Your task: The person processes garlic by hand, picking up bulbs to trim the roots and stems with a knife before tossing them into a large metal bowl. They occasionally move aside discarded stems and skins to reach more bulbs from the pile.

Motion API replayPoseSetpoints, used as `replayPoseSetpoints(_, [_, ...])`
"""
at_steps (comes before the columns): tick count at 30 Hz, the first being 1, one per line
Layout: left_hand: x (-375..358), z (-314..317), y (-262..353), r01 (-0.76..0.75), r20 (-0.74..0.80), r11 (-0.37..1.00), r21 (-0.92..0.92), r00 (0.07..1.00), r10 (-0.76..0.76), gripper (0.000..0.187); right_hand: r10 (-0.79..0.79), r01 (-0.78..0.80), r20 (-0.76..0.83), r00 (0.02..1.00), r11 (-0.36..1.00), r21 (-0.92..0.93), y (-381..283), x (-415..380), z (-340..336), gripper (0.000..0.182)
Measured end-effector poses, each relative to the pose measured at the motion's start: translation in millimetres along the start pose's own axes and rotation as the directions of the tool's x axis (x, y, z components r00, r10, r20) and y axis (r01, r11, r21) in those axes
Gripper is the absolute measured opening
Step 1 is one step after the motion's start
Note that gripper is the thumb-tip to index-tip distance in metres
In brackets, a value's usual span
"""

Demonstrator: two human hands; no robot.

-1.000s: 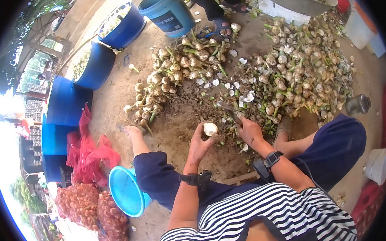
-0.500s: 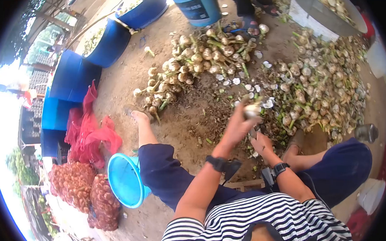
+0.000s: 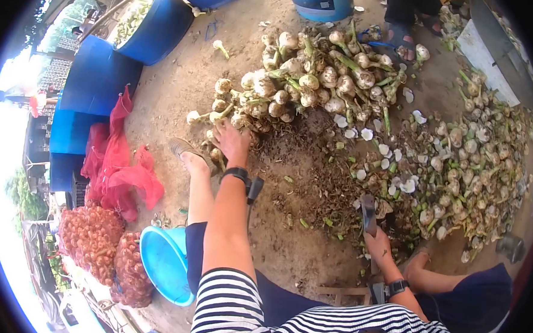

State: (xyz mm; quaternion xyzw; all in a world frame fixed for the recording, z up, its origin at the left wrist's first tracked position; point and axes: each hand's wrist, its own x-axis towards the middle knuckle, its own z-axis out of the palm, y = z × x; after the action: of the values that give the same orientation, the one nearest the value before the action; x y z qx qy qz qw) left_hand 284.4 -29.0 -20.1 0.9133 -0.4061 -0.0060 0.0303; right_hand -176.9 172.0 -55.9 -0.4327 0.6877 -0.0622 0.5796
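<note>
1. Black-and-white striped sleeves lie closest to me, above dark blue trousers.
2. My right hand is closed around the handle of a broad-bladed knife, held over scattered trimmings.
3. Left of my knees, a light blue bucket tilts on the ground.
4. My left hand reaches down, fingers partly spread, onto the near left edge of the stemmed garlic bulbs; I can't tell whether it has closed on one.
5. To the right spreads a larger garlic heap, with white outer skins between the two.
6. Off to the left are full mesh sacks, loose red netting and blue tubs.
7. Farthest ahead, beyond the bulbs, I see a printed blue bucket and a co-worker's sandalled foot.
</note>
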Motion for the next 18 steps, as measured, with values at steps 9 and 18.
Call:
replayPoseSetpoints(9, [-32,49,14,-0.286,0.056,0.941,0.179,0.958,0.281,0.049,0.034,-0.034,-0.012,0.999,0.999,0.040,29,21,13,0.038])
replayPoseSetpoints(18, [-211,27,48,0.135,0.376,0.507,-0.851,0.832,0.409,0.052,-0.241,0.241,-0.148,0.959,0.970,-0.015,-14,-19,-11,0.035])
